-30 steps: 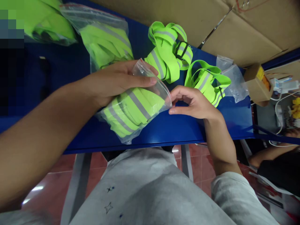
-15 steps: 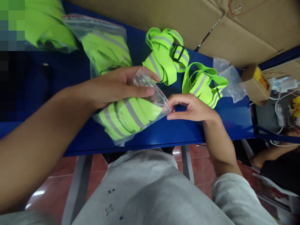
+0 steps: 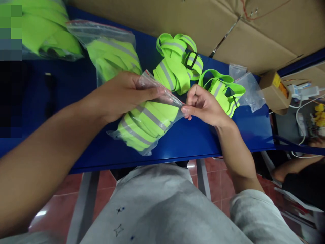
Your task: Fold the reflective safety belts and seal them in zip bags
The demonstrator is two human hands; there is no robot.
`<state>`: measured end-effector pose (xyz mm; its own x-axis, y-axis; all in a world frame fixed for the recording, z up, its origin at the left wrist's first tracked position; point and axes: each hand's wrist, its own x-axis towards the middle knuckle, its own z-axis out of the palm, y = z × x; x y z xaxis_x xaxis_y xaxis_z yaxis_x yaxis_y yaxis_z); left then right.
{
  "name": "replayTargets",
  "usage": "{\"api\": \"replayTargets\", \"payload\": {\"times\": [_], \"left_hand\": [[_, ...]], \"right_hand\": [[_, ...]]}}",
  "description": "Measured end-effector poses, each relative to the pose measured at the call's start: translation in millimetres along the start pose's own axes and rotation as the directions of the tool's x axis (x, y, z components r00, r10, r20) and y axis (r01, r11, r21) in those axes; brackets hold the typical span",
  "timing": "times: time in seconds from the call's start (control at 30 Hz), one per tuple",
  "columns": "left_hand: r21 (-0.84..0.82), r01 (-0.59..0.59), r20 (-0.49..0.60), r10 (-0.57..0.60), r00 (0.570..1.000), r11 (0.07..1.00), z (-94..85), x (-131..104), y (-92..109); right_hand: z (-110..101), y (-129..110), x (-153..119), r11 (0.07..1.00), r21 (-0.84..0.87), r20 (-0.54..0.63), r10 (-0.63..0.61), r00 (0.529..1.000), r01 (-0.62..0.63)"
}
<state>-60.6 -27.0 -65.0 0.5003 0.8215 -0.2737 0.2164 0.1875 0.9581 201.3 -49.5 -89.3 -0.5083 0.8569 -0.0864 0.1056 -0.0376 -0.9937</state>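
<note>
At the far left of the blue table (image 3: 76, 78) lies a bagged bundle of neon-green fabric (image 3: 43, 34), and just right of it a second filled zip bag (image 3: 111, 54) with grey reflective stripes showing through the plastic. The left hand (image 3: 122, 96) comes in from the left, its fingers closed over the top edge of a clear plastic bag (image 3: 147, 123) stuffed with folded green reflective straps — the bag is tilted, its lower end resting near the table's front edge. The right hand (image 3: 203, 105) meets the bag's open corner, thumb and forefinger pinched shut on the plastic lip, the other fingers curled in. Behind the hands lie two loose bundles of green straps, one (image 3: 175, 61) with a black buckle and another (image 3: 223, 89) just beyond the right hand. Further right sits an empty clear bag (image 3: 246, 84), then a small cardboard box (image 3: 271, 89) — brown cardboard sheets (image 3: 254, 30) line the back
</note>
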Motion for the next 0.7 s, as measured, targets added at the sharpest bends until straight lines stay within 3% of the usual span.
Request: {"api": "replayTargets", "payload": {"times": [0.23, 0.4, 0.5, 0.6, 0.7], "left_hand": [[-0.074, 0.077, -0.085, -0.083, 0.993, 0.994, 2.2, 6.0, -0.7], [-0.064, 0.017, -0.068, -0.021, 0.997, 0.998, 3.9, 5.1, -3.1], [0.009, -0.063, -0.049, 0.063, 0.997, 0.998, 5.8, 4.4, -8.1], [0.086, -0.153, -0.113, 0.162, 0.980, 0.984, 10.4, 5.5, -12.5], [0.078, -0.192, -0.151, 0.202, 0.968, 0.978, 15.4, 7.1, -13.9]], "right_hand": [[-2.7, -9.7, -2.1, 0.976, -0.012, -0.009, 0.215, 0.976, -0.216], [3.8, -10.0, -2.9, 0.985, -0.045, -0.112, 0.159, 0.981, -0.165], [10.1, -10.0, -2.7, 0.991, -0.087, -0.105, 0.087, 0.991, -0.096], [14.3, -10.3, -1.9, 0.998, -0.048, -0.068, 0.036, 0.997, -0.039], [15.1, -10.5, -1.8, 0.998, 0.022, -0.097, 0.062, 0.993, -0.060]]}}
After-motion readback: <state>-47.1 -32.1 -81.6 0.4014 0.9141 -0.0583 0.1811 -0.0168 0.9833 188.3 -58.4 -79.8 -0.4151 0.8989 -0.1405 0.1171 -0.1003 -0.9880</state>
